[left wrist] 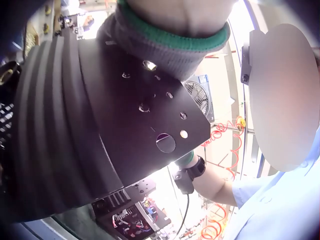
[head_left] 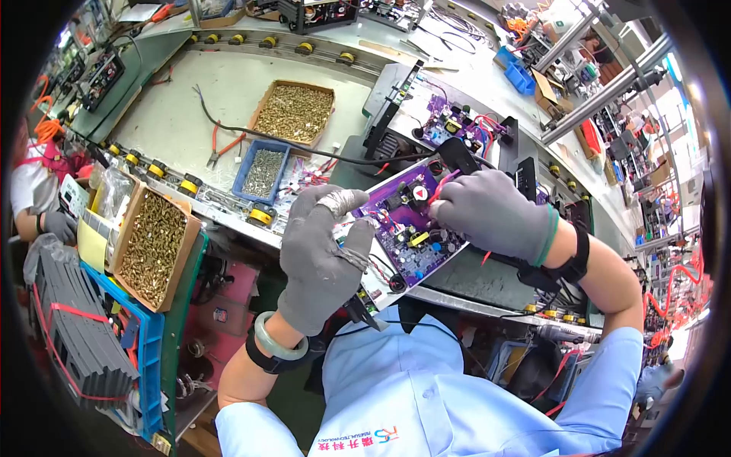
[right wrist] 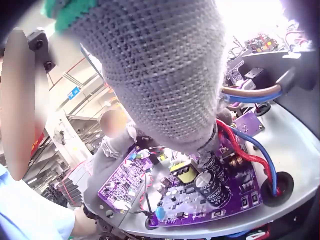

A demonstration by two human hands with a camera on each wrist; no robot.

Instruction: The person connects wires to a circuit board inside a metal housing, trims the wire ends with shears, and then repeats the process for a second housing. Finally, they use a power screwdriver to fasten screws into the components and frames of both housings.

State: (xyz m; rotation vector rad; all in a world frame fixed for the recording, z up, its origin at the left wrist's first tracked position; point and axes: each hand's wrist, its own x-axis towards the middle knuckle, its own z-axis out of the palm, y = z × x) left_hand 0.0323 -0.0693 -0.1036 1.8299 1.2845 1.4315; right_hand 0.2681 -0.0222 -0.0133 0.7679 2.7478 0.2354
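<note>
A metal housing (head_left: 371,295) with a purple circuit board (head_left: 426,255) inside lies tilted before the person. At its left end the gloved left hand (head_left: 316,255), one finger wrapped in tape, grips the housing. In the left wrist view the dark, perforated side of the housing (left wrist: 115,115) covers most of that hand (left wrist: 170,62). Over the upper right of the board the gloved right hand (head_left: 495,215) pinches a red wire (head_left: 443,185). The right wrist view shows red wires (right wrist: 250,156) beside this hand (right wrist: 160,75), above black capacitors (right wrist: 209,187); its fingertips are largely hidden.
Behind the housing stands another open unit (head_left: 449,122). A cardboard box of brass parts (head_left: 293,113), a blue bin of screws (head_left: 263,170) and red-handled pliers (head_left: 224,143) lie to the left. A black cable (head_left: 304,145) crosses the bench. Another person's gloved hand (head_left: 59,226) is far left.
</note>
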